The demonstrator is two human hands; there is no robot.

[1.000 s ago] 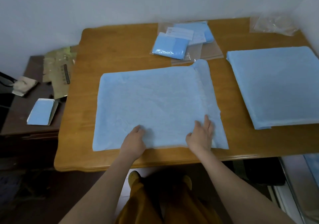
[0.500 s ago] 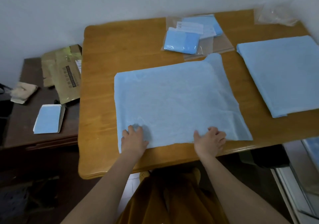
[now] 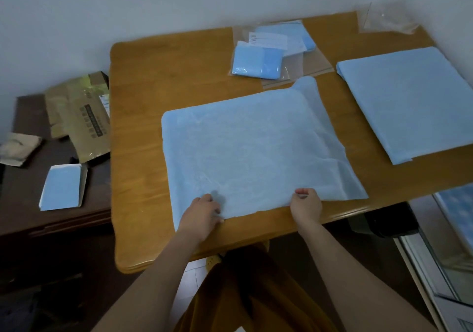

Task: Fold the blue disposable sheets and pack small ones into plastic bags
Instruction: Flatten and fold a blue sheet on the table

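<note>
Blue disposable sheet [image 3: 250,150], partly folded, is spread flat on the wooden table [image 3: 143,132], with its near edge lying just inside the table's front edge and a paler, thinner layer left uncovered along its right side. That near edge is held by both hands: the left hand [image 3: 202,215] is laid on the near left corner with its fingers curled onto the material, and the right hand [image 3: 305,203] is closed round the edge further right, with the fingertips pinched over the top of the sheet. A stack of folded blue sheets [image 3: 412,106] is set well apart at the table's right side. Behind the spread sheet, small folded sheets packed in plastic bags [image 3: 266,55] are gathered near the table's far edge, and an empty-looking clear bag [image 3: 386,22] is seen in the far right corner. On a dark side table [image 3: 25,203] to the left, a flattened cardboard box [image 3: 82,119] and a small blue packet [image 3: 62,188] are placed.
</note>
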